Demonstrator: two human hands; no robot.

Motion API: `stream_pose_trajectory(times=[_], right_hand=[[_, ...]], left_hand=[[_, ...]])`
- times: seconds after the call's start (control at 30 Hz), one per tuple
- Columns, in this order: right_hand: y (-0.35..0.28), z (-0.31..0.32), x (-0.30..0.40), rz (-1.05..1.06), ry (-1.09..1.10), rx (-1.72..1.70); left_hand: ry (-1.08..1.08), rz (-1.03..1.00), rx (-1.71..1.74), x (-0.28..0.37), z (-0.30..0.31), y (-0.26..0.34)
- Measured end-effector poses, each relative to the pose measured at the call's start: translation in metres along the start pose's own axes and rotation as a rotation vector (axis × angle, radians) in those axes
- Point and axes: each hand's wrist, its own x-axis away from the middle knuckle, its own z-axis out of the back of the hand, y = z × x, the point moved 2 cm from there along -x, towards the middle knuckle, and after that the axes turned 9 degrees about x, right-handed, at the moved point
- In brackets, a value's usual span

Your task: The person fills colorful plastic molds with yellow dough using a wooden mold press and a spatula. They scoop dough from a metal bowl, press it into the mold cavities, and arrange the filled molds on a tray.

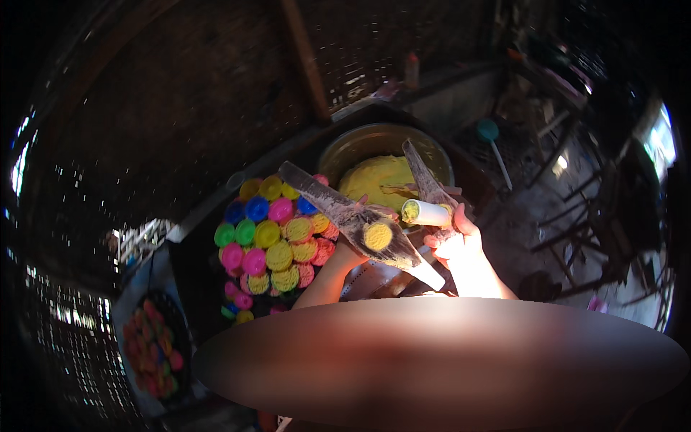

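Observation:
A dark, worn wooden board [324,202] with a round hole full of yellow dough [378,236] lies slanted over my left hand [353,251], which holds it from below. In my right hand [459,237] is a second wooden piece [424,173], tapered at its far end, with a white tube [433,214] fixed across it; yellow dough shows in the tube's open end. Behind both hands stands a large metal pot [372,132] with a mass of yellow dough [378,170]. Left of my left hand are several small coloured cups [257,208] and yellow and pink noodle-like rounds [279,255].
A dark round tray [183,351] of coloured pieces stands at the lower left. To the right, a green ladle-like scoop [487,130] with a white handle lies near wooden frames [567,189]. A wooden post [306,59] rises behind the pot. A blurred oval hides the lower middle.

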Motion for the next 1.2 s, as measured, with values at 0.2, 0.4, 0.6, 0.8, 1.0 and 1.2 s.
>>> stream_pose_trajectory(times=[0.2,0.4,0.6,0.8,1.0,1.2], right_hand=[[0.011,-0.016,-0.042,-0.197,0.166,-0.048],[-0.009,-0.04,-0.077,-0.063,-0.105,0.405],[-0.03,-0.057,-0.091,0.37,-0.404,1.382],[-0.03,-0.107,-0.1,0.884,-0.682,1.728],[-0.021,-0.145,-0.125,1.026,-0.714,1.734],[-0.003,-0.14,-0.159,0.469,-0.807,1.598]], left_hand=[[0.277,0.41,0.724,0.024,0.013,0.01],[0.451,0.506,-0.156,0.039,0.04,0.037],[0.432,0.535,-0.598,0.037,0.06,0.067],[0.393,0.647,-0.527,0.024,0.086,0.085],[0.503,0.297,-0.804,0.018,0.122,0.088],[0.643,0.422,-0.65,0.046,0.142,0.069]])
